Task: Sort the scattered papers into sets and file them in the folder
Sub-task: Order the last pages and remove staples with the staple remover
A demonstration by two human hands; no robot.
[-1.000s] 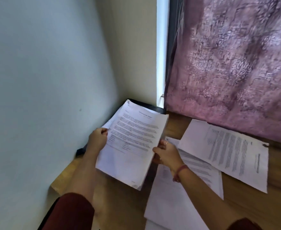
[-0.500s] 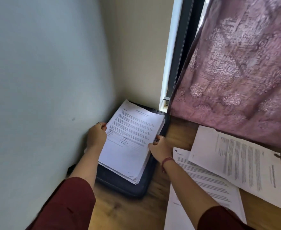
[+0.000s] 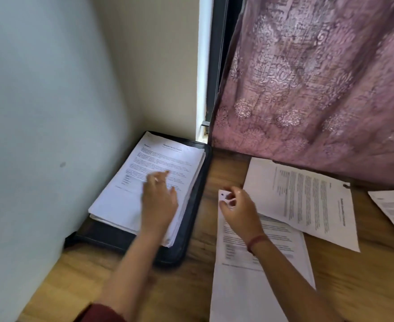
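Observation:
A black folder (image 3: 186, 231) lies open in the corner of the wooden table, against the wall. A stack of printed papers (image 3: 131, 196) lies in it. My left hand (image 3: 160, 201) is over the stack with its fingers spread and fairly straight, blurred; I cannot tell whether it touches the paper. To the right, my right hand (image 3: 239, 209) pinches the top corner of a printed sheet (image 3: 261, 275) that lies on the table beside the folder. Another printed sheet (image 3: 307, 201) lies turned sideways farther right, overlapping that one.
A further printed sheet (image 3: 393, 212) shows at the right edge. A mauve patterned curtain (image 3: 319, 89) hangs down to the table's back edge. Pale walls (image 3: 52, 112) close off the left side and corner. The bare wooden table (image 3: 365, 287) shows at front right.
Both hands lowered the stack into the folder and let it go. My left hand moved onto the stack's middle. My right hand went right and took the sheet's corner.

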